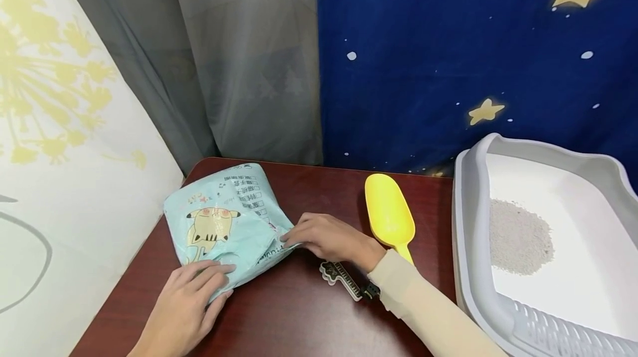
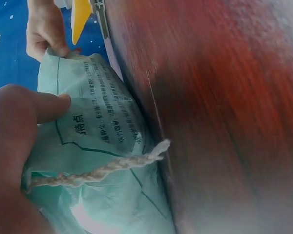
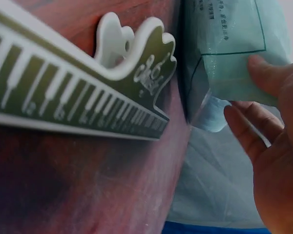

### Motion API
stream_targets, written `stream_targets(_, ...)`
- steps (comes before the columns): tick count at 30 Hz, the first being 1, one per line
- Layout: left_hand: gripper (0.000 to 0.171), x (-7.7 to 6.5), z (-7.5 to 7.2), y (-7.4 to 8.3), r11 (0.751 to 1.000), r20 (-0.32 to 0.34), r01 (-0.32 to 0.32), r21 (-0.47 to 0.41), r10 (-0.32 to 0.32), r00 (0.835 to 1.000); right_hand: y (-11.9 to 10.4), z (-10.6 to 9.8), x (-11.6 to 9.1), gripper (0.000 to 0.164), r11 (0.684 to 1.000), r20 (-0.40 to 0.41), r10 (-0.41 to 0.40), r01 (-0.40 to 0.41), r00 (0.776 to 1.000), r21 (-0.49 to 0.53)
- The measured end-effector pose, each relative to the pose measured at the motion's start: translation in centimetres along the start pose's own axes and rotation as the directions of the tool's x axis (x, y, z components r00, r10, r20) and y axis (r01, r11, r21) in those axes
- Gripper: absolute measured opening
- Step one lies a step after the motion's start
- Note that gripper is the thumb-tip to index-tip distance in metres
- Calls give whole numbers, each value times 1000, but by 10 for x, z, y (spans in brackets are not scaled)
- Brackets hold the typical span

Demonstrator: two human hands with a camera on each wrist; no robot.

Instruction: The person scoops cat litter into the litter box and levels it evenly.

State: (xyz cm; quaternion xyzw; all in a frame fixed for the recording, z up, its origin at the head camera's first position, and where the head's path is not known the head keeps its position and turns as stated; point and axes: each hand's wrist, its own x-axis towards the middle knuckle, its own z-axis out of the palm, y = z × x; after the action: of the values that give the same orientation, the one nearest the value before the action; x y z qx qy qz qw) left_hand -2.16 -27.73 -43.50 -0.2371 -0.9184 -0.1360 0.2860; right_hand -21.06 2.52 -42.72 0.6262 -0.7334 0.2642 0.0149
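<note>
A light blue plastic bag [image 1: 224, 196] printed with a cartoon cat lies on the left of the table. My left hand [image 1: 186, 299] grips its near corner, fingers over the top and thumb [image 2: 51, 106] against the side. A twisted pale cord [image 2: 102, 170] sticks out from the bag beside that hand. At the bag's right corner, my right hand [image 1: 331, 238] pinches the plastic between thumb and fingers. Just below the right wrist lies a clip [image 3: 88, 92] with a piano-key print and a white scalloped end, partly hidden by the forearm in the head view.
A yellow scoop [image 1: 389, 210] lies behind the right forearm. To the right stands a grey and white litter box [image 1: 468, 218] with a patch of pale litter [image 1: 520, 238] inside. Grey and blue curtains [image 1: 399, 69] hang behind the dark red table [image 1: 279, 312]; a patterned wall [image 1: 75, 180] borders its left.
</note>
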Motion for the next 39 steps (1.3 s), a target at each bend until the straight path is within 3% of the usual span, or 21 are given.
stream_targets(3,47,0,-2,0,1000,9,15,3,-15,1000,0,-5,1,22,999,19,33,-33,999,24)
stream_targets(10,59,0,-9,2,992,44,113,62,-116,992,-3,-8,3,17,980,27,173,-175,985,99)
stream_targets(17,18,1,-12,0,971,103,182,155,-199,974,-12,-2,14,24,942,-46,328,-323,944,92)
stream_targets(20,18,4,-12,-2,962,120,215,167,-236,964,-17,1,21,30,919,-79,390,-384,917,88)
stream_targets(25,22,9,-13,-2,941,168,295,165,-321,932,-21,6,27,32,882,-96,471,-465,877,80)
stream_targets(32,21,18,-17,2,898,279,403,176,-438,855,-21,8,33,29,849,-97,527,-518,844,108)
stream_targets(33,18,19,-17,3,894,275,409,186,-447,851,-21,8,33,26,842,-98,537,-525,838,123)
stream_targets(35,15,21,-16,5,887,244,412,210,-455,856,-21,8,34,18,824,-96,560,-543,823,161)
stream_targets(37,15,21,-13,7,885,189,402,233,-447,875,-20,9,34,14,815,-94,571,-549,815,185)
stream_targets(39,18,21,-11,9,884,137,389,259,-432,891,-19,11,34,16,834,-99,544,-524,833,176)
